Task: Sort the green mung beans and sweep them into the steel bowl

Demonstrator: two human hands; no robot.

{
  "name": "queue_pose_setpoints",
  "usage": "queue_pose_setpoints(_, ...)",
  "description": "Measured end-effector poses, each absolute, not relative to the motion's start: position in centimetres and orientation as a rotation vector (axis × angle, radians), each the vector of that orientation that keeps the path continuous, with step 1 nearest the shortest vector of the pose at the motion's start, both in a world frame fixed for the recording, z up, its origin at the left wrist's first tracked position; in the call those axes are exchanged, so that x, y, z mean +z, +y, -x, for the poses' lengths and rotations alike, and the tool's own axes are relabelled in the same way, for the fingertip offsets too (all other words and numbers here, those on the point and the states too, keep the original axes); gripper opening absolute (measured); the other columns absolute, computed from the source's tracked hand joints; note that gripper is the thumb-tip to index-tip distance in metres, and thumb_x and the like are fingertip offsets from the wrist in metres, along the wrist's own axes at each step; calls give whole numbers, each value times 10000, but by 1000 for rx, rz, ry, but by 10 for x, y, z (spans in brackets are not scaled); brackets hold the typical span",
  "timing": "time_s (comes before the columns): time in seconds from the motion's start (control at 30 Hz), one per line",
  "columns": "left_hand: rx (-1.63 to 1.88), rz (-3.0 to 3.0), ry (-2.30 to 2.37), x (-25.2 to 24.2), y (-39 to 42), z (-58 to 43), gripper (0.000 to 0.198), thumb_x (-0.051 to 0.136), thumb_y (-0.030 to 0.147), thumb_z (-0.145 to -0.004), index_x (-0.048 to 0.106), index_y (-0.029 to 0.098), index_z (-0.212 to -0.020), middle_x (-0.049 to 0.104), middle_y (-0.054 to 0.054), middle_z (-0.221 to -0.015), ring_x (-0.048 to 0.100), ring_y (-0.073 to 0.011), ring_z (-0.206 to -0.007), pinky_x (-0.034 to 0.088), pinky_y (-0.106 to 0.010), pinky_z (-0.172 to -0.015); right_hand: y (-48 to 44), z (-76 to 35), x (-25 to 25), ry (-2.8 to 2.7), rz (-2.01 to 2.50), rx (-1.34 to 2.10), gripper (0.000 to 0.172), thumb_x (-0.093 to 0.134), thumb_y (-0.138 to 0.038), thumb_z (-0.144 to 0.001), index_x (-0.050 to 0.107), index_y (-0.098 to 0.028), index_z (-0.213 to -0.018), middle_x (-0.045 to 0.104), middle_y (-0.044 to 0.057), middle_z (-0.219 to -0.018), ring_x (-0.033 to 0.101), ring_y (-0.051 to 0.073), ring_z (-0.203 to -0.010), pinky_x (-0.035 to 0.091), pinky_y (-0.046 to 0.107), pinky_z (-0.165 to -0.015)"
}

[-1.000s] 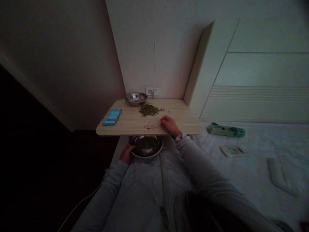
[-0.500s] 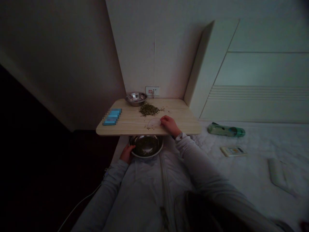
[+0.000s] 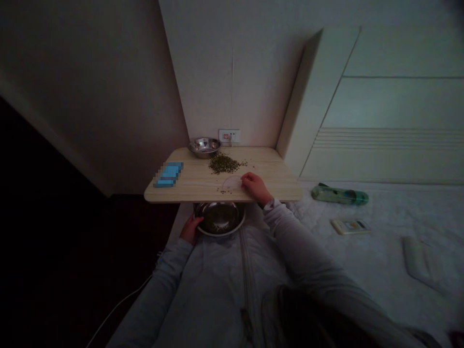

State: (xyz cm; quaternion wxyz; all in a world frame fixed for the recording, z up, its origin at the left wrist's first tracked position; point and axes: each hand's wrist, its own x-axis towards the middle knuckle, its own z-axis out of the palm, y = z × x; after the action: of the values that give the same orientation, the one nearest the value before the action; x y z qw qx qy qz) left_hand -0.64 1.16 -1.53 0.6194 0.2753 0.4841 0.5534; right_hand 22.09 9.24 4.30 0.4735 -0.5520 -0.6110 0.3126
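My left hand [image 3: 190,230] grips the left rim of a steel bowl [image 3: 237,226] on my lap, partly under the table's front edge; small green grains lie in its bottom. My right hand [image 3: 255,186] is closed, fingertips pinching the right edge of a clear, thin round plastic piece [image 3: 232,183] low over the wooden table [image 3: 188,190]. Whether that piece is a lid or a shallow dish I cannot tell. Several loose grains [image 3: 225,192] lie by its near edge. Behind it spreads a pile of small dark green grains, like mung beans [image 3: 223,164].
A second steel bowl [image 3: 205,147] stands at the table's back left, and a blurred-out blue device [image 3: 169,174] lies on the left. Behind is a wall socket [image 3: 229,136]. On the bed to the right lie a green bottle [image 3: 340,195], a phone [image 3: 350,226] and a pale pouch-like thing [image 3: 422,261].
Hardly anything differs. My right hand and the clear piece have shifted very slightly to the right; the left hand keeps its hold on the bowl.
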Motion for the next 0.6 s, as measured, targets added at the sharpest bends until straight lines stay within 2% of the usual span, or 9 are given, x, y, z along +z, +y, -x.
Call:
queue_pose_setpoints(0.27, 1258, -583, 1099, -14, 10, 4, 343, 584, 147, -529, 580, 190, -869, 644, -19, -684, 597, -205, -718, 466, -308, -631, 94, -221, 41, -1497, 1367, 758, 142, 432, -262, -621, 518, -165, -680, 519, -36, -529, 462, 79, -513, 355, 212, -540)
queue_pose_setpoints(0.6, 1252, -560, 1095, -11, 8, 2, 250, 586, 130, -528, 574, 174, -774, 645, -5, -664, 596, -163, -642, 463, -266, -587, 91, -221, 44, -1523, 1336, 755, 146, 435, -280, -638, 514, -164, -680, 521, -35, -522, 459, 83, -513, 351, 215, -546)
